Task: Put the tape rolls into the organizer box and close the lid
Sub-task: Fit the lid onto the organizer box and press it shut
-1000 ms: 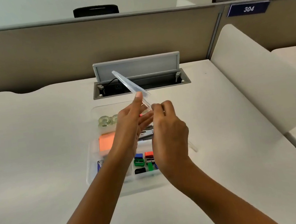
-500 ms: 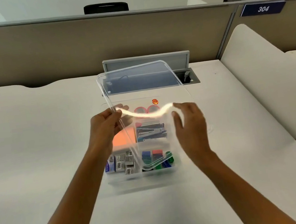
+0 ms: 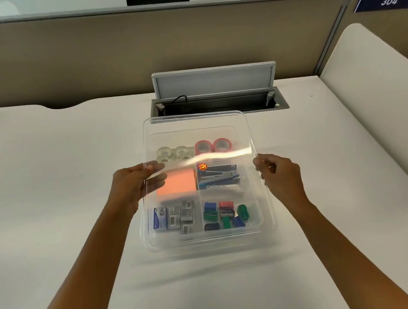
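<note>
**Q:** Location of the task items?
**A:** All four are in the far row of the organizer box [image 3: 203, 236]. Two clear tape rolls [image 3: 171, 153] sit in its far-left compartment and two red tape rolls [image 3: 212, 146] in its far-right compartment.

**Q:** Position of the lid [image 3: 223, 154]?
**A:** The clear lid lies roughly level over the box and covers it whole. Whether it is seated on the box rim cannot be told.

**Q:** State of each grip?
**A:** Left hand [image 3: 134, 186]: grip closed on the lid's left edge, thumb on top, fingers underneath and visible through the plastic. Right hand [image 3: 278, 173]: grip closed on the lid's right edge, fingers curled against it.

**Q:** Other contents?
**A:** In the middle row of the box, orange sticky notes [image 3: 177, 185] are at left and a stapler [image 3: 217, 177] at right. In the near row, staple packs [image 3: 172, 218] are at left and small coloured items [image 3: 225, 215] at right. The box stands on the white surface [image 3: 48, 200]. An open cable hatch [image 3: 216, 100] lies just beyond the box's far side.
</note>
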The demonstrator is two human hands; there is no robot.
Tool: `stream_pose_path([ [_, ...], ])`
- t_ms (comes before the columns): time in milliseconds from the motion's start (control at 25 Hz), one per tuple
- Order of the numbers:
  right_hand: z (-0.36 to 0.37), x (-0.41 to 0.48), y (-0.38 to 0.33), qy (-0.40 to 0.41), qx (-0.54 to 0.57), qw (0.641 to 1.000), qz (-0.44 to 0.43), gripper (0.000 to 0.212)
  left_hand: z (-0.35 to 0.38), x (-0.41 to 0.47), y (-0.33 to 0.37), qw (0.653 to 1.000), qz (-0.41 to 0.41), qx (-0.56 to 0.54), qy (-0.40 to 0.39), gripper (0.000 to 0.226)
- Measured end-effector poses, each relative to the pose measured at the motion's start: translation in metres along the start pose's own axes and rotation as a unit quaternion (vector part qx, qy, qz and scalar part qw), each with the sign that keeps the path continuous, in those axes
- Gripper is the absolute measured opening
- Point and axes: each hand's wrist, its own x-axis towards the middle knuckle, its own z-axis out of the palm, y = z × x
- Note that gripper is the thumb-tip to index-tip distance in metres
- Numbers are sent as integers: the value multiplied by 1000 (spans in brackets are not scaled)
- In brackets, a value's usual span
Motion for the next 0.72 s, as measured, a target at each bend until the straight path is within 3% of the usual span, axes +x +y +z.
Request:
stream_pose_path([
  [160,19,-2,3,26,-6,1000,5,33,-4,14,-13,998,10,40,46,32],
  [320,34,1,5,41,-4,999,16,32,-1,24,-20,957,75,237,153,35],
  [720,52,5,7,66,-26,998,-2,32,1,34,-41,919,150,301,205,37],
])
